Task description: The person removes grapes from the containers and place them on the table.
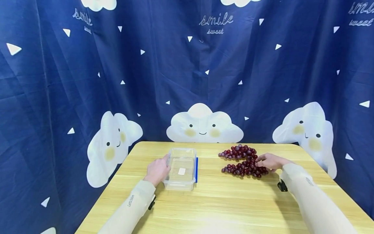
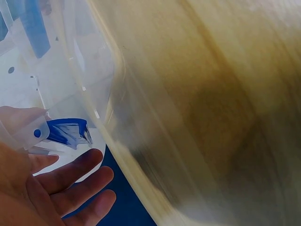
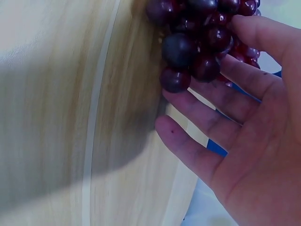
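A clear rectangular plastic food container (image 1: pixel 179 185) with a white label and a blue-edged latch (image 1: pixel 196 169) along its right side stands on the table. My left hand (image 1: pixel 157 169) is at its left side, fingertips right at the rim. Close to that thumb and index finger, the left wrist view shows a see-through latch with a blue strip (image 2: pixel 68 132); the other fingers reach out loosely. Dark red grapes (image 1: pixel 241 167) lie to the right in two branches that meet. My right hand (image 1: pixel 273 161) holds their right end, thumb on top and fingers beneath.
The pale wooden table (image 1: pixel 222 201) has rounded far corners. Behind it hangs a dark blue curtain (image 1: pixel 181 74) printed with white clouds and triangles. Black wrist devices show under both sleeves, such as the one at the right cuff (image 1: pixel 282 186).
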A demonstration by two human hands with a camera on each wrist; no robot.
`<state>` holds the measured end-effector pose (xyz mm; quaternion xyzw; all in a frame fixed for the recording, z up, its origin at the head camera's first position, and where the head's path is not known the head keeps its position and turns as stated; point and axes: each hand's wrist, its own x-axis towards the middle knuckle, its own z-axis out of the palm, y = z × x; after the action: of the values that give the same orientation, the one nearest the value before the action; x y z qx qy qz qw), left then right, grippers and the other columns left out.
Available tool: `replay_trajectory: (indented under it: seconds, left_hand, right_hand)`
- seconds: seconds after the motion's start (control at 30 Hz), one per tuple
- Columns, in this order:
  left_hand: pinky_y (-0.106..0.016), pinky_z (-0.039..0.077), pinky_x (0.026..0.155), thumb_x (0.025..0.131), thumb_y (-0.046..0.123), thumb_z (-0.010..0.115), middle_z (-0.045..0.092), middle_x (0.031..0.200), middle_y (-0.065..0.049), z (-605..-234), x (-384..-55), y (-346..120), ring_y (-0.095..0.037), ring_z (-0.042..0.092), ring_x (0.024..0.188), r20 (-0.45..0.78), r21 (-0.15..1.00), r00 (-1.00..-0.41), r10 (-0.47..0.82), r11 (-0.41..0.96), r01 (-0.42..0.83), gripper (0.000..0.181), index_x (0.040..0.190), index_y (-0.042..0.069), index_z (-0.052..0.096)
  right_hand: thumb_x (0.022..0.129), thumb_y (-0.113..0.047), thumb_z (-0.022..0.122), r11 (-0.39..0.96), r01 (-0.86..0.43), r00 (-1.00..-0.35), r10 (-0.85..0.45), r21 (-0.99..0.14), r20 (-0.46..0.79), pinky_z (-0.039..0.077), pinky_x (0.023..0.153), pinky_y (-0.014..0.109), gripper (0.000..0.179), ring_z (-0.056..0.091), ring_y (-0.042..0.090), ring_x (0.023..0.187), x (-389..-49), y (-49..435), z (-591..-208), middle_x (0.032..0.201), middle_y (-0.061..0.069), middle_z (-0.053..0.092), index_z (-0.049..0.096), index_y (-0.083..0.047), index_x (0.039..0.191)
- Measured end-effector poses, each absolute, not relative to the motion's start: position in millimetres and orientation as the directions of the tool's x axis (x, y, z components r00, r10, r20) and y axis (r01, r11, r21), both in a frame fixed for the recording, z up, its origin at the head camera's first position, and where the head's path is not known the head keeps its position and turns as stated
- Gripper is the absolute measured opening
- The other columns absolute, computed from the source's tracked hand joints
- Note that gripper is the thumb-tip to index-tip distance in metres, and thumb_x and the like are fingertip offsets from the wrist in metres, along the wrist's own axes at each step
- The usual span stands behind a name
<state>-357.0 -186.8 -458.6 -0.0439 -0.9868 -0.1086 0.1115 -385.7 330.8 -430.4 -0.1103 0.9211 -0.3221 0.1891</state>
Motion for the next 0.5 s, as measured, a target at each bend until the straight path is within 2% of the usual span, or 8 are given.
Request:
replay_trajectory:
  seconds: [0.1,0.27,0.4,0.5]
  left_hand:
    - [-0.042,0.048,0.054,0.092,0.023,0.06,0.072,0.108,-0.015,-458.7,-357.3,-187.0,-0.025,0.063,0.076,0.229,0.206,-0.971,0.066,0.972,0.115,0.057,0.148,0.019,0.051]
    - [-0.042,0.048,0.054,0.091,0.024,0.06,0.072,0.109,-0.015,-458.9,-357.4,-189.0,-0.025,0.063,0.077,0.214,0.203,-0.975,0.068,0.973,0.112,0.058,0.149,0.019,0.051]
    - [-0.041,0.046,0.053,0.092,0.026,0.06,0.072,0.107,-0.014,-458.5,-357.4,-190.4,-0.024,0.059,0.074,0.208,0.205,-0.976,0.066,0.973,0.11,0.059,0.149,0.02,0.05]
    - [-0.043,0.048,0.055,0.092,0.028,0.06,0.071,0.106,-0.014,-458.4,-357.6,-192.0,-0.025,0.061,0.076,0.217,0.208,-0.974,0.068,0.971,0.114,0.057,0.148,0.019,0.051]
  right_hand:
    - [0.099,-0.024,0.057,0.764,-0.076,-0.908,-0.319,-0.641,-0.273,0.048,0.059,0.034,0.048,0.031,0.008,0.053,-385.4,333.0,-431.4,0.056,-0.008,0.032,0.053,0.009,0.135]
    - [0.099,-0.025,0.058,0.75,-0.057,-0.908,-0.313,-0.659,-0.278,0.038,0.054,0.029,0.047,0.036,0.011,0.057,-384.4,334.5,-431.3,0.063,-0.004,0.039,0.055,0.006,0.135]
    - [0.099,-0.025,0.058,0.747,-0.059,-0.911,-0.312,-0.662,-0.27,0.04,0.054,0.028,0.045,0.044,0.014,0.064,-382.9,335.1,-430.4,0.072,-0.001,0.047,0.057,0.005,0.132]
    - [0.099,-0.025,0.058,0.746,-0.067,-0.912,-0.316,-0.663,-0.263,0.04,0.054,0.028,0.045,0.044,0.013,0.063,-382.3,335.0,-429.3,0.071,-0.001,0.047,0.057,0.006,0.131]
